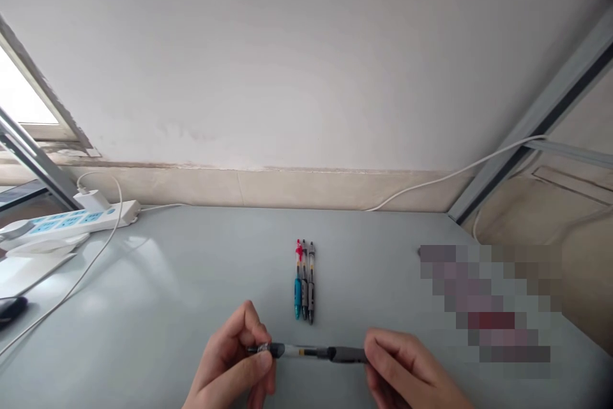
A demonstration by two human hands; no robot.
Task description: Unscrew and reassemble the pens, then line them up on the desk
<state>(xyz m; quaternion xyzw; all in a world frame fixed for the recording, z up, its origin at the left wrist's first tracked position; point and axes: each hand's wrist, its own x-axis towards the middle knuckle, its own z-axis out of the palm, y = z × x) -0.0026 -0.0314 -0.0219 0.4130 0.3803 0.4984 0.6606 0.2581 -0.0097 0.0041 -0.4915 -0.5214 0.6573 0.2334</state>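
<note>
Near edge of tabletop (191, 281), centre: one pen (311, 352) held level just above the surface, running left to right between two hands.

- Left hand (234, 358): thumb and fingertips pinched shut on the pen's pale, metallic-looking end.
- Right hand (407, 374): fingers closed round the dark grey grip end; the tip is hidden inside the hand.

Progress, as I judge it: three pens (304, 281) lie done with in the middle of the tabletop. They are parallel and touching or nearly so, pointing from the far edge toward the near edge, and all look whole. The one in hand is the only one being worked. It appears to be in one piece, and I cannot tell if any part is loose or turning. No other pens or loose parts are in sight.

Materials and shapes:
- Held pen: slim plastic cylinder with a clear mid-barrel showing a yellowish band, a dark collar and a matte sleeve that looks rubbery.
- Row of three: same build. One has a red top and blue grip, the other two have grey tops and dark grips.
- Tabletop: smooth pale grey with a faint sheen.
- Far left corner: white plastic power strip (67, 221) with blue sockets and a plug seated.
- Far edge: thin white cable (454, 174) trailing toward the right corner.
- Behind: wall (306, 64), flat matte white.
</note>
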